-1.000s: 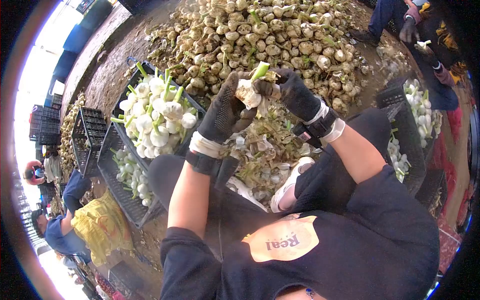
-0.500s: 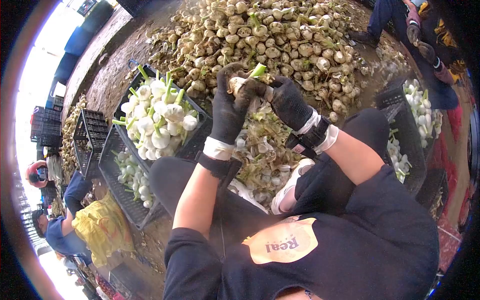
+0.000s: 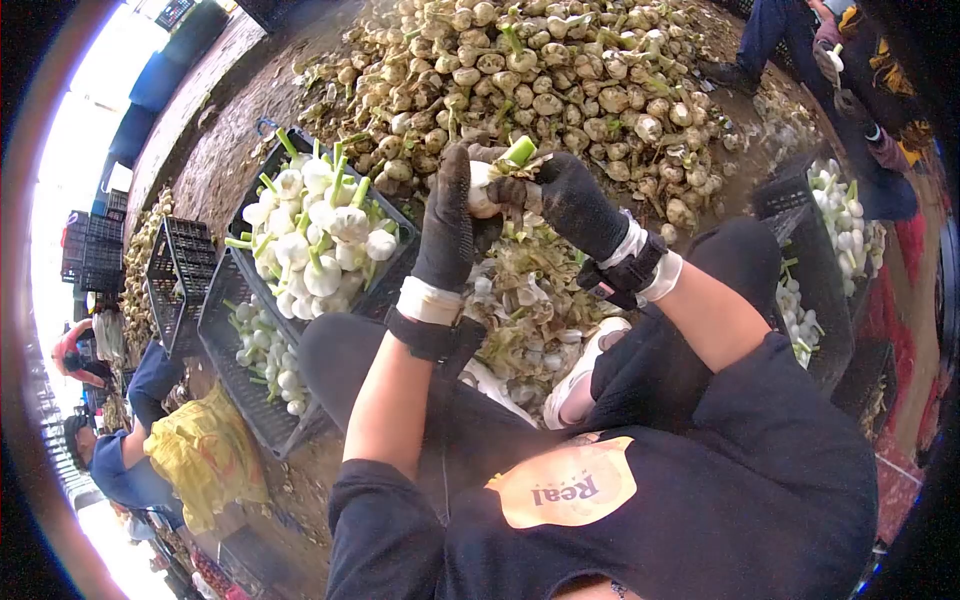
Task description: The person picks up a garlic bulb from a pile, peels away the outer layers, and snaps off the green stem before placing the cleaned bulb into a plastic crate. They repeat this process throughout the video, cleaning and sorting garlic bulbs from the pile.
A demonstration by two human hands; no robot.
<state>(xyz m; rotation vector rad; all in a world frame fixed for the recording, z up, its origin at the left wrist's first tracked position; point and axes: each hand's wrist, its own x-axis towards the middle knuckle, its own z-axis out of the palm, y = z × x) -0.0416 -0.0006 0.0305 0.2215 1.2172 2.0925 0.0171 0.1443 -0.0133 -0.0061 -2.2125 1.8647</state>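
Note:
In front of me a garlic bulb (image 3: 483, 190) shows white flesh and a short cut green stem pointing up and to the right. My left hand (image 3: 447, 215), in a dark dirty glove, is closed round its left side. My right hand (image 3: 580, 208), gloved likewise, is closed with its fingers against the bulb's stem side, where loose brownish skin hangs. Exactly what the right fingertips pinch is partly hidden. Below both hands lies a heap of peeled skins (image 3: 530, 290) between my shoes.
A big pile of unpeeled garlic (image 3: 560, 90) spreads ahead. Black crates of white garlic stand at my left, one crate (image 3: 385, 275) resting on another (image 3: 265, 415), and at my right (image 3: 830, 330). Other people sit at left (image 3: 130, 470) and far right (image 3: 880, 110).
The bulb has turned in my hands, and more of its white side shows. My left fingers have straightened upward. The co-worker at far right now has a white bulb in hand.

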